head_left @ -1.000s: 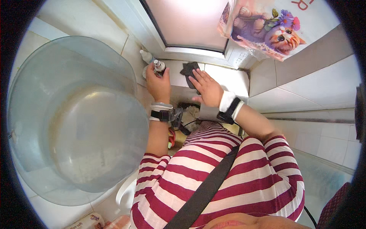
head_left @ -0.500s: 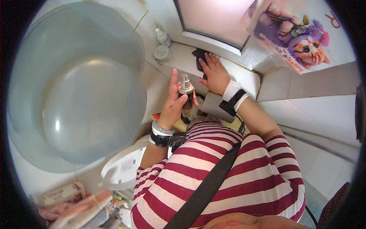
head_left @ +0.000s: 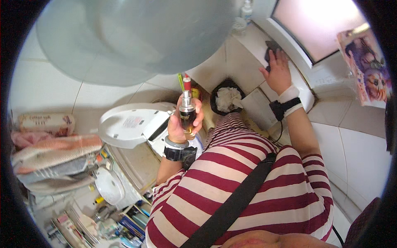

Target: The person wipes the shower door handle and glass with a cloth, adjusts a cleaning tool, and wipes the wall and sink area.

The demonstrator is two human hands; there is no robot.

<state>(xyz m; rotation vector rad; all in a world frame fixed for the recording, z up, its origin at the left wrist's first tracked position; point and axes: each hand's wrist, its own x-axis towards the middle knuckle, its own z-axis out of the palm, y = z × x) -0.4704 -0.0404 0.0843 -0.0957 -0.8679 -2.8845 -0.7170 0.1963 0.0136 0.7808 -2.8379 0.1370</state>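
My left hand (head_left: 175,130) is wrapped round a small dark glass pump bottle (head_left: 187,118) with a silver top, held upright in front of my body. Just beyond the silver top, a red tube-like thing (head_left: 187,84) and a green strip (head_left: 180,81) show; what they belong to is hidden. On the white tiled ledge below the window, my right hand (head_left: 278,75) lies with its fingers stretched out over a black cloth (head_left: 271,48). Part of the cloth shows past the fingertips.
A large translucent basin (head_left: 136,45) fills the upper left. A white bottle (head_left: 247,10) and a round jar (head_left: 239,25) stand on the ledge. Below are a black-lined bin (head_left: 214,96) with tissues and a toilet lid (head_left: 128,122). Towels (head_left: 53,155) lie at left.
The view has swung left and down, bringing the bin and toilet into sight. My left hand has lowered toward the toilet, still holding the bottle. My right hand stays on the cloth.
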